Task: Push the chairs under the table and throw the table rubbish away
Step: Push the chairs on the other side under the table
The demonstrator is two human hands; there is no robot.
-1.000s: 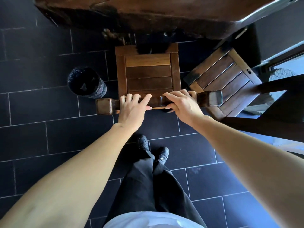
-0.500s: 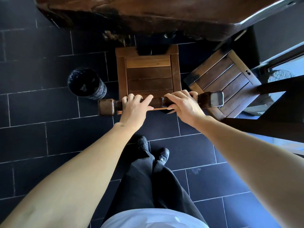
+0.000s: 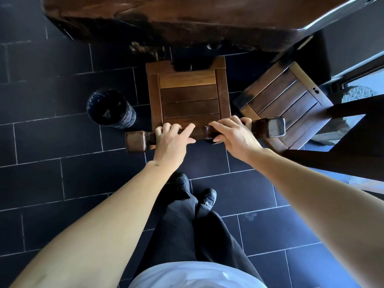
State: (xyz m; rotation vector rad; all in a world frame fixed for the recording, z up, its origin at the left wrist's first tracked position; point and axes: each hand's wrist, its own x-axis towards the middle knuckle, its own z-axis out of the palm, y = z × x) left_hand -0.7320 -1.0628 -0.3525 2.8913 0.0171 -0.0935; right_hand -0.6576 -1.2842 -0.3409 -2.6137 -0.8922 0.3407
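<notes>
A wooden slatted chair (image 3: 188, 96) stands straight ahead of me, its front edge just under the dark wooden table (image 3: 187, 19). My left hand (image 3: 172, 140) and my right hand (image 3: 234, 135) both grip the chair's top back rail. A second slatted chair (image 3: 284, 100) stands angled at the right, beside the table's corner. A round bin lined with a black bag (image 3: 109, 109) sits on the floor left of the chair. No rubbish shows on the visible strip of the table.
Dark floor tiles (image 3: 62, 183) spread around my feet (image 3: 195, 192). A dark wooden beam or frame (image 3: 342, 161) crosses at the right, near a window with a stone (image 3: 357, 94) outside.
The chair has slid slightly away from me toward the table, with both hands still on the back rail. The view has shifted a little.
</notes>
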